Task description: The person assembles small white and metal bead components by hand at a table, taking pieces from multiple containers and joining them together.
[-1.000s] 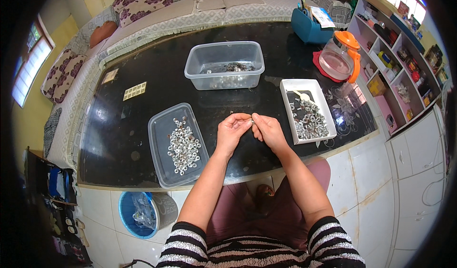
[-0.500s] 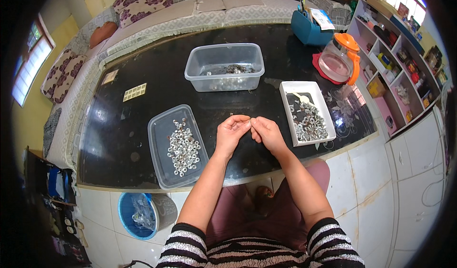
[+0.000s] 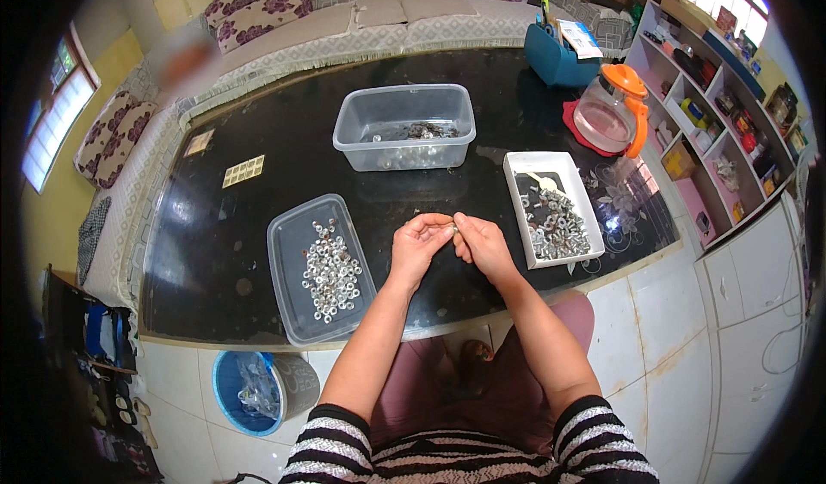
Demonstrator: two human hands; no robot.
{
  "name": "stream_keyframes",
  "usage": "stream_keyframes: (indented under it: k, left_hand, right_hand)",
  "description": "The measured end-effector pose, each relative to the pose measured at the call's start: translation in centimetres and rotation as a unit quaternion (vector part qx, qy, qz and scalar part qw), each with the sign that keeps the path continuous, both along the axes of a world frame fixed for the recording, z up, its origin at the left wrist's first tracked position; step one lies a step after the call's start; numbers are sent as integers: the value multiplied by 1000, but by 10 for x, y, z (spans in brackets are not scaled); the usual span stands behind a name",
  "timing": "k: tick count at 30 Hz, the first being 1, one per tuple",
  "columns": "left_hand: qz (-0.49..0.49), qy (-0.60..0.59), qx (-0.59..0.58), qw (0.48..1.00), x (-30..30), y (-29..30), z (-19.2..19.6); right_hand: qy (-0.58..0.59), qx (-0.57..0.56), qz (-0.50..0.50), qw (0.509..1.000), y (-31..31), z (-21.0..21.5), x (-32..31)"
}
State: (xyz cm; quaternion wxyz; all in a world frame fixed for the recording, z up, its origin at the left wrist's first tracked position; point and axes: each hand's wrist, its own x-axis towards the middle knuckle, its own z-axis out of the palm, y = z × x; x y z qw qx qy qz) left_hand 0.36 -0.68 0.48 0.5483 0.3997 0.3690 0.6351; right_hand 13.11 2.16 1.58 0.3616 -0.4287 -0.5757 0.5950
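My left hand [image 3: 417,245] and my right hand [image 3: 483,241] meet over the near part of the black table. Their fingertips pinch a small pale metal piece [image 3: 453,228] between them; most of it is covered, so its exact kind does not show. To the left, a clear plastic lid [image 3: 286,265] lies with its rim up, bearing many silver nuts [image 3: 331,271]. A white cardboard box [image 3: 595,234] to the right holds a heap of mixed metal nuts and screws [image 3: 559,226] and a pale plastic spoon [image 3: 544,181]. Beyond my hands stands a clear plastic tub [image 3: 404,157] with small metal hardware inside.
On the black glossy table [image 3: 284,140] are a glass jug [image 3: 607,118] with orange lid and handle, a teal holder [image 3: 559,56], and a yellowish card [image 3: 243,172]. A blue-rimmed bin [image 3: 249,389] stands on the floor below. Shelves [image 3: 714,114] line the right side.
The small metal piece shows slightly more between my fingertips. Both hands stay in nearly the same place, and the whole view has tilted a little.
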Motion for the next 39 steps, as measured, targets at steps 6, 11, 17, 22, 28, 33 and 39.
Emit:
stream_keyframes:
  k: [6, 11, 17, 22, 28, 33, 39]
  left_hand:
    - [5, 12, -11, 1000, -1, 0, -1]
    - [15, 32, -20, 999, 0, 0, 1]
    - [8, 25, -11, 1000, 0, 0, 1]
    - [5, 33, -20, 999, 1, 0, 1]
    - [1, 2, 1, 1000, -1, 1, -3]
    - [1, 11, -13, 1000, 1, -1, 1]
    - [3, 10, -14, 1000, 0, 0, -2]
  right_hand:
    - [10, 27, -9, 1000, -2, 2, 0]
    - [-8, -6, 3, 1000, -1, -1, 0]
    - [-22, 74, -35, 996, -1, -4, -1]
    - [-27, 22, -18, 999, 0, -4, 1]
    - [-52, 41, -8, 998, -4, 0, 0]
    - [-56, 18, -6, 998, -2, 3, 2]
    - [-28, 67, -18, 997, 0, -5, 1]
